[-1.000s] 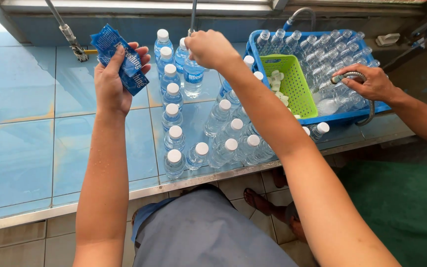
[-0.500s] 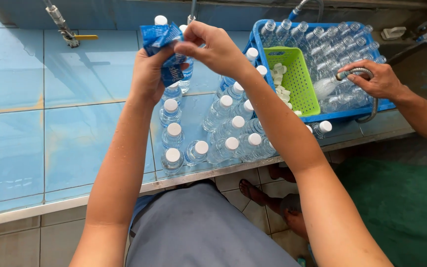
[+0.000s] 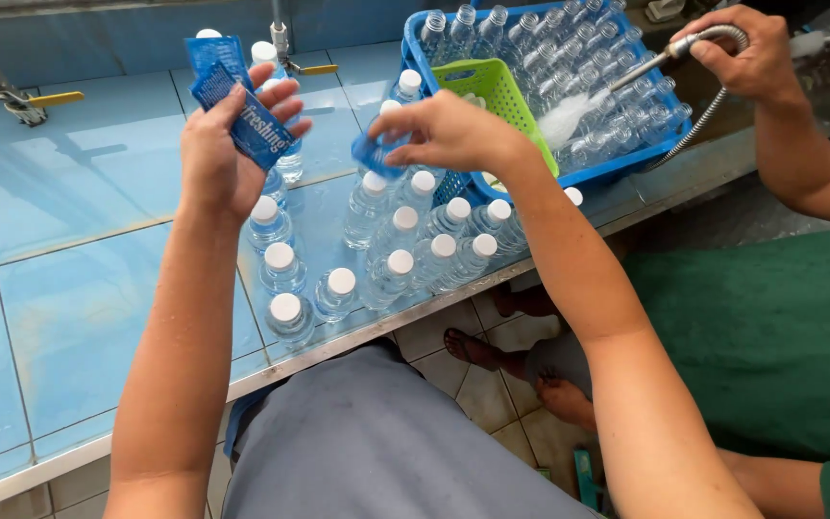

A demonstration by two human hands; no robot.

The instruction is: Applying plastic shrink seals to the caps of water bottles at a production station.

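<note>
**Grip on label sleeves above the capped bottles**

Left hand [image 3: 228, 159] is closed around a small stack of blue label sleeves [image 3: 242, 101], thumb behind and fingers curled over the front, held upright above the rear of the bottle group. Right hand [image 3: 449, 130] pinches a single blue sleeve [image 3: 377, 154] between thumb and fingertips, just above a white-capped bottle [image 3: 369, 207] in the cluster of clear bottles [image 3: 405, 255] on the blue tiled counter [image 3: 79, 240].

Handling, as judged: the sleeves look like thin printed film, very light, limp and easily creased; the stack would fan or slip unless clamped flat across its width. A single sleeve is best taken at one edge with a fingertip pinch. The bottles appear to be thin clear plastic, light, smooth and probably wet, so liable to tip or slide if nudged; the body below the cap is the firmest place to hold.

Nearby: a co-worker's hand [image 3: 746, 53] holds a metal spray hose [image 3: 684, 43] over the blue crate [image 3: 626, 163] of uncapped bottles; a green basket [image 3: 497, 91] sits inside it.

Not determinable: whether the pinched sleeve is opened into a tube or flat; how many sleeves are in the stack; whether the bottles are full. The bottle behind the left hand is mostly hidden, and the crate's far side is cut off.
</note>
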